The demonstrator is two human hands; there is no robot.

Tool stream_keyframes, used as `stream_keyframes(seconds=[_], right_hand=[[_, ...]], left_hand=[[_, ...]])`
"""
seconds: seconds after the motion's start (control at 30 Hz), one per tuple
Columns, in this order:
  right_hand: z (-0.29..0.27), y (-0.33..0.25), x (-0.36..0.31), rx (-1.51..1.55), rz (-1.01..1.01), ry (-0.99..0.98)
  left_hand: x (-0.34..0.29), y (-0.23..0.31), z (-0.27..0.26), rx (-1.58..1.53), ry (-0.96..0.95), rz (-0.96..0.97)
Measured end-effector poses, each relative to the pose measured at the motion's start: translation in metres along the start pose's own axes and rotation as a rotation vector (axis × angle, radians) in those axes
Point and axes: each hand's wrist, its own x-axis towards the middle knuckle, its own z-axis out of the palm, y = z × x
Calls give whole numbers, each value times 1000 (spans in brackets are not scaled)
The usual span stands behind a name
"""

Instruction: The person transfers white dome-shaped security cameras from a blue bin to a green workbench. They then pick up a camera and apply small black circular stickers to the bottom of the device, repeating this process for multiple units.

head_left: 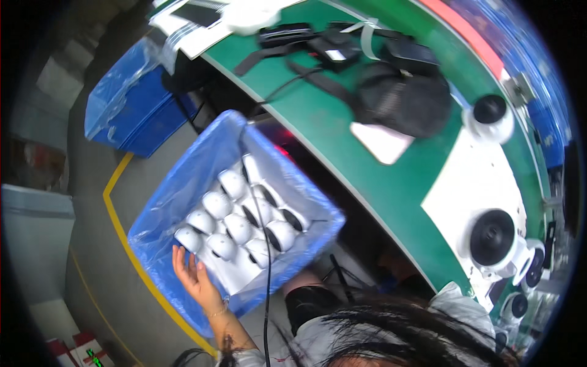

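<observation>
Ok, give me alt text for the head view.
The person's left hand, fingers extended, is at the leftmost of several rounded white housings in a plastic-lined blue bin. At right, a green-topped table bears a round black fabric item, a white paper sheet and white-and-black units.

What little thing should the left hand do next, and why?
I'd probably ease the left hand back out of the blue bin: its fingers look open beside the nearest white dome, not wrapped around it, and that dome sits in a row with others.
</observation>
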Motion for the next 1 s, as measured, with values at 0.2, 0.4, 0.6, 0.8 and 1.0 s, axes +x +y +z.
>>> stream_keyframes(seconds=[0.2, 0.4, 0.6, 0.8, 1.0], right_hand=[[26, 54, -30, 235, -9, 175], [61, 82, -48, 328, -55, 287], [60, 86, -44, 516, -54, 332], [42, 70, -47, 581, -18, 319], [27, 83, 1, 530, 14, 414]], left_hand=[[-88, 115, 78, -445, -368, 672], [-132, 278, 102, -1212, -1199, 1090], [-163, 342, 155, -1494, -1588, 1091], [-150, 383, 163, -1393, -1803, 1037], [-195, 358, 124, -1395, -1688, 1194]])
